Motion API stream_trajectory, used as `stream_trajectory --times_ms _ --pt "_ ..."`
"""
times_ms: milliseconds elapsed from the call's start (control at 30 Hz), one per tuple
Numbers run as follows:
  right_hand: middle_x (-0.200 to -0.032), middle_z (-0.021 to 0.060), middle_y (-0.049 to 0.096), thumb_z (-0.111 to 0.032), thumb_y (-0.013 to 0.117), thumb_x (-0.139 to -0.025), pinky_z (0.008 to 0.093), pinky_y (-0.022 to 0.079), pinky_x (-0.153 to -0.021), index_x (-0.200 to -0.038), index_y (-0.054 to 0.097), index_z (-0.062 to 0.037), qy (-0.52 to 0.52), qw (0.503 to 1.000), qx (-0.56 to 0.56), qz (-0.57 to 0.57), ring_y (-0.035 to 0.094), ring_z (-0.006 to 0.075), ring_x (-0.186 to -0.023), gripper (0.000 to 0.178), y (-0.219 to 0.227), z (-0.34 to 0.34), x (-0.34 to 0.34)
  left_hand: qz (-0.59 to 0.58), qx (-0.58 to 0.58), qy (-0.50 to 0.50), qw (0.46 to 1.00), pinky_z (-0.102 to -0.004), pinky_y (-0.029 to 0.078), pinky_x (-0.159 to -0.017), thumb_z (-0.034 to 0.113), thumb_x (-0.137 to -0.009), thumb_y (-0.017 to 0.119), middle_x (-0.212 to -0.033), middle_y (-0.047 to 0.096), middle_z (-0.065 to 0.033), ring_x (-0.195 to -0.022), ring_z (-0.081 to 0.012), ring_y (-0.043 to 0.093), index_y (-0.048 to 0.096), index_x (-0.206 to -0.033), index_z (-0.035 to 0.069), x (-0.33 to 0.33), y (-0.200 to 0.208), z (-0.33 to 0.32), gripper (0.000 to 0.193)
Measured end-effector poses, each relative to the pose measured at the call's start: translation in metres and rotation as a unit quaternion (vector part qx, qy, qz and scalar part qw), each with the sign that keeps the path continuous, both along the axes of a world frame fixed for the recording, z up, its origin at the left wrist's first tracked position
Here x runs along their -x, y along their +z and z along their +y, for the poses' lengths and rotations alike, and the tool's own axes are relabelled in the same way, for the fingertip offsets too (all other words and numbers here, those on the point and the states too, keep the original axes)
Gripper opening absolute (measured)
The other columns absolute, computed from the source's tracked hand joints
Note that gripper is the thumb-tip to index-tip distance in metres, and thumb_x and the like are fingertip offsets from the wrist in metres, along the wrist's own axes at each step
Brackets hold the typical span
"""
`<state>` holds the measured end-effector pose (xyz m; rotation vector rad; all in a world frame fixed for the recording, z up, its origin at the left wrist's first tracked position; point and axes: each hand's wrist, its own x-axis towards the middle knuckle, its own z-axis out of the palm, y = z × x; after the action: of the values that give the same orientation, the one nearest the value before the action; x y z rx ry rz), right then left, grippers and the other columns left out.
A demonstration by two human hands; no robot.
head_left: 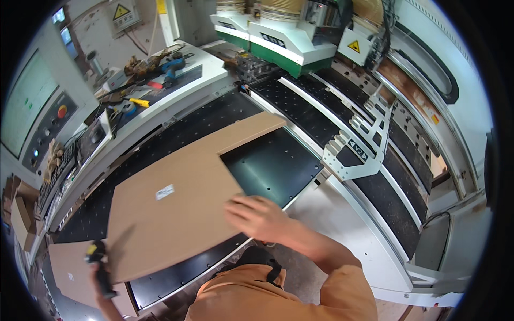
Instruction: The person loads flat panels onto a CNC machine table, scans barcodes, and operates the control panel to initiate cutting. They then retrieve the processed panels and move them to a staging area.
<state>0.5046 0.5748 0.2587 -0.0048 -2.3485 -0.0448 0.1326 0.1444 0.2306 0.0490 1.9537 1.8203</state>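
A large L-shaped brown board (176,224) with a small white label (164,191) lies on the black machine bed. My left hand (99,283), at the lower left, is wrapped round a black handheld scanner (99,257) with a yellow top. The scanner is over the left end of the board, near a second brown board (64,267) that bears its own small label. Over the large board's near right edge is my right hand (257,216), slightly blurred. Its fingers stretch leftward and hold nothing visible; whether they touch the board I cannot tell.
A white and green machine head (284,43) stands at the back, beside perforated black rails (316,99). Tools crowd a white side table (203,67) at the far left. A control panel with a screen (29,96) is on the left; a white slotted bracket (358,155) is on the right.
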Motion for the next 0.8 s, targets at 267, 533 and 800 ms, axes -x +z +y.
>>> stream_trajectory --times_ms 267,533,800 --pt "-0.079 0.0132 0.065 -0.015 0.065 -0.079 0.0398 0.056 -0.06 -0.08 0.066 0.0018 0.209 0.966 0.019 0.149 0.068 0.0296 -0.071 0.017 0.104 -0.067 0.175 0.247 -0.064 0.07 0.964 -0.0309 0.052 -0.071 0.045 -0.1 0.059 -0.106 0.063 -0.0062 -0.089 -0.0185 0.062 0.061 -0.119 0.007 0.099 0.165 -0.008 0.042" --pt "-0.087 0.0071 0.076 -0.016 0.072 -0.078 0.0413 0.057 -0.073 -0.084 0.078 -0.0118 0.15 0.959 0.24 0.028 0.073 0.0265 -0.084 0.01 0.165 -0.035 0.301 0.264 -0.026 0.057 0.962 -0.0263 0.038 -0.059 0.051 -0.098 0.059 -0.106 0.068 -0.0097 -0.067 -0.0114 0.049 0.06 -0.122 0.005 -0.007 0.176 0.104 0.051" --pt "-0.092 0.0107 0.076 -0.016 0.07 -0.08 0.0418 0.057 -0.074 -0.082 0.077 -0.0095 0.169 0.956 0.232 0.064 0.074 0.0264 -0.088 0.01 0.163 -0.022 0.3 0.204 0.011 0.055 0.977 -0.0274 0.058 -0.065 0.045 -0.1 0.059 -0.096 0.069 -0.0108 -0.076 -0.0131 0.066 0.061 -0.116 0.007 -0.073 0.153 0.114 0.042"
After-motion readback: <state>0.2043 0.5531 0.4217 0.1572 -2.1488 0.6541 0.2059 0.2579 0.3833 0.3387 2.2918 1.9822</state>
